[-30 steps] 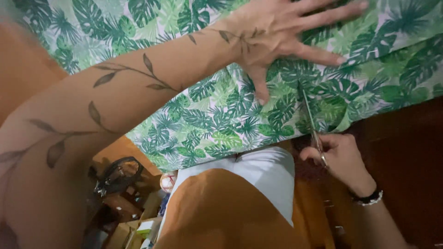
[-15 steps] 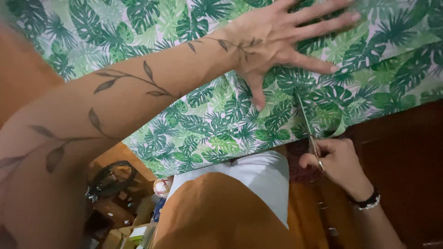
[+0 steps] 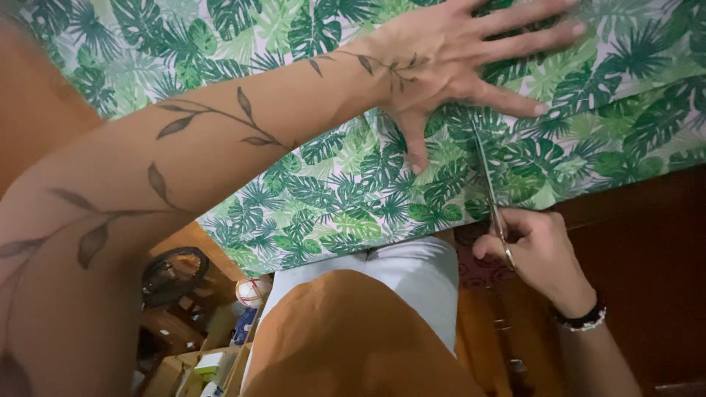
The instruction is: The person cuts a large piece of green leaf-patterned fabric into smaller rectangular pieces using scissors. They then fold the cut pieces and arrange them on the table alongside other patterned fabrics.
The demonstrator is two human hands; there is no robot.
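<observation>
Dark brown wood formed the worktop (image 3: pixel 647 242), seen from above, with most of it covered by a sheet of fabric (image 3: pixel 331 191) printed with green tropical leaves on a pale ground. Left hand (image 3: pixel 456 59): laid flat on the fabric, palm down, fingers spread wide and thumb pointing toward the near edge; its grip was apart and closed on nothing. The forearm bore a trailing leaf-and-vine tattoo. Right hand (image 3: pixel 540 250): at the near edge of the fabric, its grip clamped on the handles of a pair of scissors (image 3: pixel 491 192), a beaded bracelet (image 3: pixel 582 319) at the wrist. The thin blades ran up from the edge into the fabric, their tip just beside the left thumb and below the little finger; whether the blades were parted could not be told. Below the fabric edge appeared the person's orange top and white garment. At lower left, under the worktop, lay a cluttered floor with boxes and a small ball (image 3: pixel 252 291).
</observation>
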